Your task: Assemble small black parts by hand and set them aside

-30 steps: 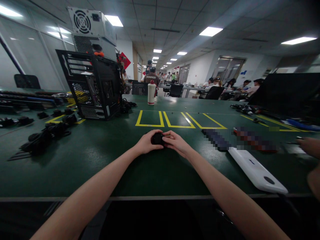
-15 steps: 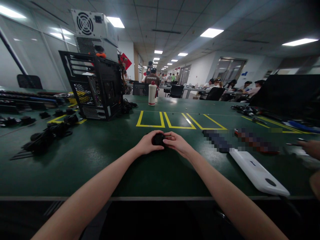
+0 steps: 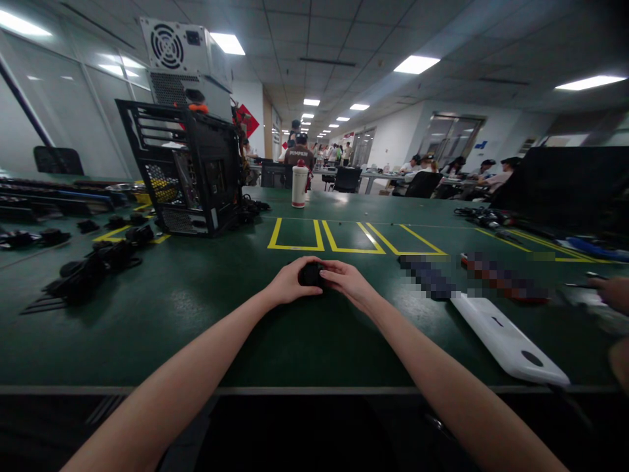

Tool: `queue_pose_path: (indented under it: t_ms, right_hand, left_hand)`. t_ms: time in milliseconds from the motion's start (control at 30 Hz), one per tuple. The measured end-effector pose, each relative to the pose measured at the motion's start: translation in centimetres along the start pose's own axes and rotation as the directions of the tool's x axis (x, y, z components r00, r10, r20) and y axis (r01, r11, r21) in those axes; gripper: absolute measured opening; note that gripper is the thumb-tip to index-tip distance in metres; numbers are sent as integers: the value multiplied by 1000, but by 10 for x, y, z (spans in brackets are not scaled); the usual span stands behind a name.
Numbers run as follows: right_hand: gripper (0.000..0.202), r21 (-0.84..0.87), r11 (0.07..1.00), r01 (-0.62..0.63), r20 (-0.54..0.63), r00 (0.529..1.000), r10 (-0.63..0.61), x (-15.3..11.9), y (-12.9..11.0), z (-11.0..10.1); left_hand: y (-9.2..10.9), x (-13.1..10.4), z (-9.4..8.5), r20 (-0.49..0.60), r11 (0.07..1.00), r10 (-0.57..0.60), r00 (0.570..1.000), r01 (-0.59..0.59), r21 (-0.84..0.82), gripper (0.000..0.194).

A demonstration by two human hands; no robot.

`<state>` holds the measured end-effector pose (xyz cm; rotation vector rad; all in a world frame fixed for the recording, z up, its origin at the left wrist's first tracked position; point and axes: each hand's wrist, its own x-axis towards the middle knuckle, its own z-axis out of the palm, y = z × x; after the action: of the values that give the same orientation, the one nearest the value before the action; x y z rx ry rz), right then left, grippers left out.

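Observation:
Both hands close around a small black rounded object (image 3: 310, 274), low over the green table (image 3: 314, 347) in front of me. Its kind is too dark to make out, and the fingers cover its sides. My left hand (image 3: 289, 282) wraps it from the left, with the thumb along the near side. From the right, the fingertips of my right hand (image 3: 346, 282) press on its edge. Beyond the hands, yellow tape outlines (image 3: 295, 248) mark the tabletop.
An open black computer case (image 3: 196, 177) with a power supply (image 3: 179, 49) stacked above stands back left. Bundled black cables (image 3: 81, 278) lie left. A white cup (image 3: 299, 187) stands behind. At right are a white elongated device (image 3: 511, 337) and another person's hand (image 3: 612, 292).
The fingers of my right hand have shifted slightly on the black object. My left hand and the object look nearly unmoved.

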<state>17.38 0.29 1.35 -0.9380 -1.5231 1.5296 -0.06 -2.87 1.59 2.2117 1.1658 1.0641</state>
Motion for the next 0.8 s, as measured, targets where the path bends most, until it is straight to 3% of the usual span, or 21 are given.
queue_pose_path:
  t_ms: [233,400,533,633,800]
  right_hand:
    - [43,-56,997,55,71,996,-51,-7,-1,-3]
    - [26,12,999,32,7,999,-32,-4,1,1]
    - [31,11,1000,-3,-34,999,3,-1,2,0]
    - [34,-46,998,-38,-2,999,38,-2,2,-3]
    - [33,-80,996,41,15,999,-39,-5,3,-4]
  left_hand:
    - [2,0,-1,-4,1000,-1,1000,1,-2,60]
    - [4,0,-1,8,1000,-10,1000,10,-2,61]
    - [2,0,-1,4,1000,-6,1000,6,-2,60]
    - [0,0,0,-4,1000,-14,1000,14,-2,61]
    - [-1,1,0,5,1000,-12,1000,12,-11,61]
